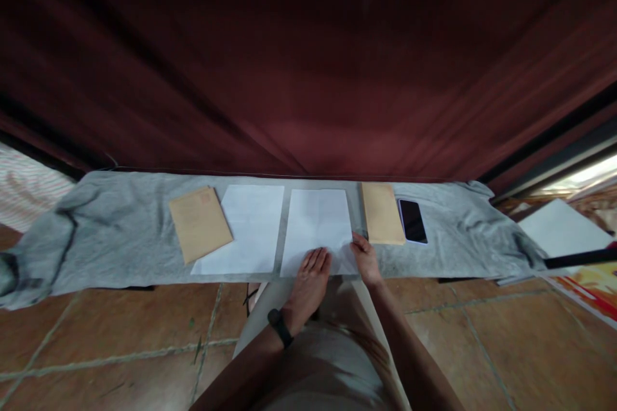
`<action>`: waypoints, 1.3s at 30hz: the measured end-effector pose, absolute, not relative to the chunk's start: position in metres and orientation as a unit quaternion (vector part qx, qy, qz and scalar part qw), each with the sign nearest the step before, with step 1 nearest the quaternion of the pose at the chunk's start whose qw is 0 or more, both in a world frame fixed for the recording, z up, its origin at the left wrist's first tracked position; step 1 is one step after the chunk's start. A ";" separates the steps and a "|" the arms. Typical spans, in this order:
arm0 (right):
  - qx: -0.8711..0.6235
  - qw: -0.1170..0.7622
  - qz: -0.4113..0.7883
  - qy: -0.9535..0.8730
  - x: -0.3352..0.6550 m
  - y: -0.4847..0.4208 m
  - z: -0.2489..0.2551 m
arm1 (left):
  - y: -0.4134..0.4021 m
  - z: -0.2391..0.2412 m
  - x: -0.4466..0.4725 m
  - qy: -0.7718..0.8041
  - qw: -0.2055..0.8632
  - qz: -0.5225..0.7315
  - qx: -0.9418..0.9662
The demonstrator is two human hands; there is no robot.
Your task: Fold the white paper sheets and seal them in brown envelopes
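Observation:
A white sheet of paper [318, 221] lies in front of me on the grey cloth. My left hand [313, 275], with a dark watch on its wrist, rests flat on the sheet's near edge, fingers stretched out. At the sheet's lower right side, my right hand [365, 260] has its fingers closed on the paper's edge. To the left is a second white paper [253, 228], partly covered by a stack of brown envelopes [200, 223]. Another pile of brown envelopes [383, 213] sits just beyond my right hand.
A dark-screened phone [413, 221] lies right of the envelopes. Grey cloth [457, 231] covers the narrow table. A dark red curtain [308, 90] hangs along its far edge. A white board-like surface [563, 228] stands at far right, and brown floor tiles [159, 327] show below.

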State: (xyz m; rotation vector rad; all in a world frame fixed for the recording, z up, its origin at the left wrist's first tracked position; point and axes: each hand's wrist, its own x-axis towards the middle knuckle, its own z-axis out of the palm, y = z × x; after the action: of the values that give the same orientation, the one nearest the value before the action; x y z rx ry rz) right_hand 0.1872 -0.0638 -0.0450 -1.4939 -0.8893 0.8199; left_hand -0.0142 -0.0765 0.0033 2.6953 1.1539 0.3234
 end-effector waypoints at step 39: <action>-0.547 0.275 0.154 -0.775 0.153 -0.059 -0.014 | -0.060 -0.010 -0.027 0.408 0.005 0.059 0.911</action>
State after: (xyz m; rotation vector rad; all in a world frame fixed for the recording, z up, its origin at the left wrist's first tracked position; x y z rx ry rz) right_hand 0.1533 -0.0591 -0.0136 -1.4711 -2.0832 0.4138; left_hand -0.0267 -0.0604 -0.0101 2.8531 1.2764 0.1850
